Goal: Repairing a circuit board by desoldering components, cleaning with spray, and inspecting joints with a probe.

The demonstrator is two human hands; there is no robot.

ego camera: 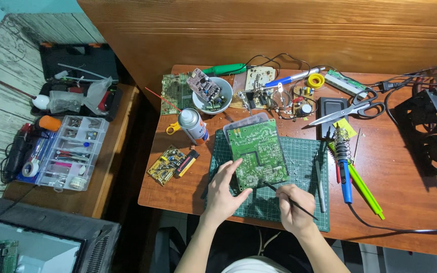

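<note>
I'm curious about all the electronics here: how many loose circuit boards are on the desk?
About 6: the big green board under the left hand; a small yellow board at left; a green one by the white bowl; one in it; two behind. Clutter may hide more.

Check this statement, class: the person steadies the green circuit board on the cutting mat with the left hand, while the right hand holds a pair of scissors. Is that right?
Not quite. The left hand does steady the green circuit board on the cutting mat, but the right hand holds a thin dark tool, not scissors. The scissors lie untouched further back on the table, as the head view shows.
</note>
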